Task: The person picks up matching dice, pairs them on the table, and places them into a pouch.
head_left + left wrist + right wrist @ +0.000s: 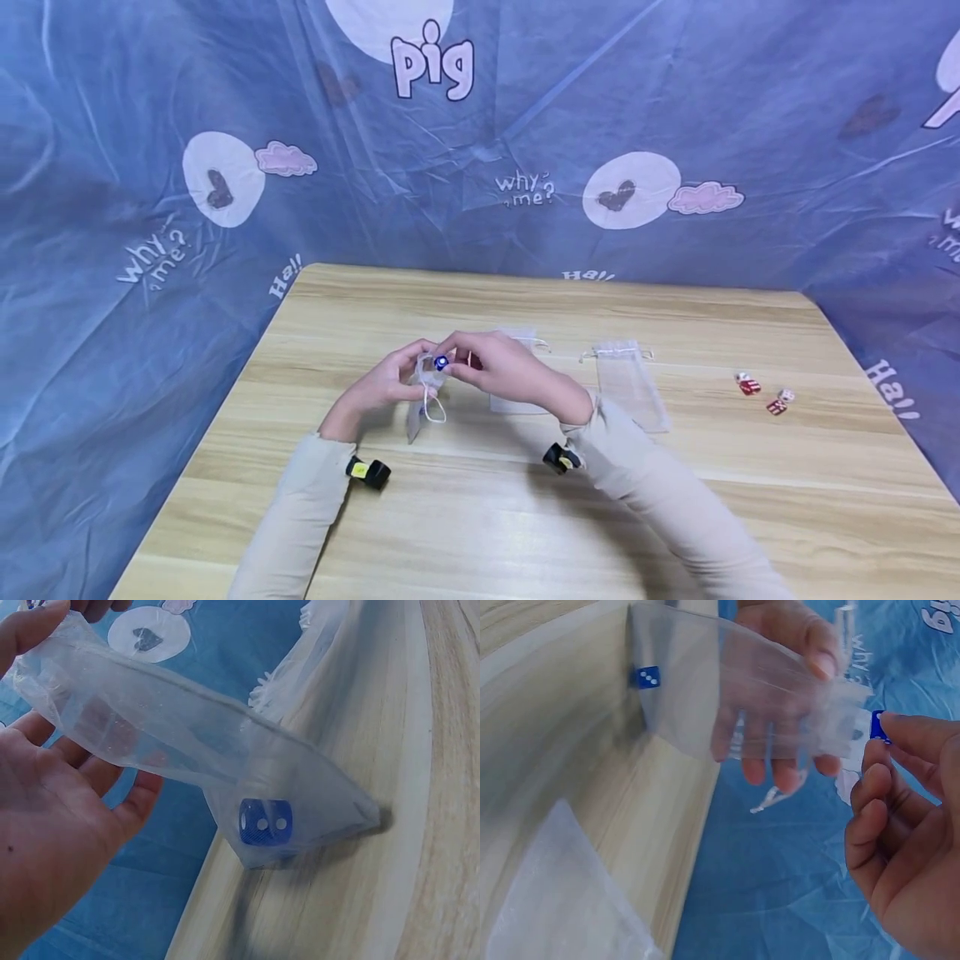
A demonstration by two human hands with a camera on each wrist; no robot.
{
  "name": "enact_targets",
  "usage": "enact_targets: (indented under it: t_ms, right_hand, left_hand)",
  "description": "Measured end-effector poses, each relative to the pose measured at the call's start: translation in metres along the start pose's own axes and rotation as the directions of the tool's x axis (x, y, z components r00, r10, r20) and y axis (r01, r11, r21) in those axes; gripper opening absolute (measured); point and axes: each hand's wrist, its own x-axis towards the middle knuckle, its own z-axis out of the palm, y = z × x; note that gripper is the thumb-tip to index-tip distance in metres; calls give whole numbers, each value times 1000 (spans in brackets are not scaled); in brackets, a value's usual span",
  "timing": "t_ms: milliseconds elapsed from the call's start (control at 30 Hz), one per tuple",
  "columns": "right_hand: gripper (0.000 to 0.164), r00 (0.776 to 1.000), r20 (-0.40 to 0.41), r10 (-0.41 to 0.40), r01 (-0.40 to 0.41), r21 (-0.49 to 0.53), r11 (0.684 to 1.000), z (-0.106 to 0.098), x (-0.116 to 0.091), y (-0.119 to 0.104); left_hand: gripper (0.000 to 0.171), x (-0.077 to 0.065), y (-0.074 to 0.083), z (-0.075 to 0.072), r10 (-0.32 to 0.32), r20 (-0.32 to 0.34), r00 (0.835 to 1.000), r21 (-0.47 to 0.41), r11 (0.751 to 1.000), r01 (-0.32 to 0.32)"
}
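Note:
Near the table's middle, my left hand (375, 385) grips a sheer white drawstring pouch (180, 724) by its top, thumb and fingers around the mouth. The pouch hangs tilted, and a blue die (265, 822) with white dots lies in its lower end. Its white cord (436, 410) dangles below the mouth. My right hand (504, 367) pinches a second blue die (877, 726) between thumb and index finger, right at the pouch opening. The other fingers of that hand are curled in. A bit of red (475, 361) shows beneath it in the head view.
Two more sheer pouches lie flat on the wooden table (480, 533): one (517, 406) partly behind my right hand, another (632, 387) to its right. Farther right are red dice (777, 406) and white dice (786, 395). A blue printed cloth (480, 233) hangs behind the table.

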Motion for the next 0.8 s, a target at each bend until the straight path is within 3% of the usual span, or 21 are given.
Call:
enact_targets:
  t_ms: [333, 667, 800]
  right_hand:
    - [22, 1000, 26, 2, 0, -65, 998, 10, 5, 0]
    - [23, 1000, 9, 2, -2, 13, 1000, 5, 5, 4]
    - [24, 1000, -6, -5, 5, 50, 999, 0, 3, 8]
  left_hand:
    - [45, -1, -1, -1, -6, 13, 1000, -14, 1000, 6]
    - [33, -2, -1, 0, -33, -2, 999, 65, 997, 33]
    - [36, -2, -2, 0, -41, 8, 999, 16, 999, 41]
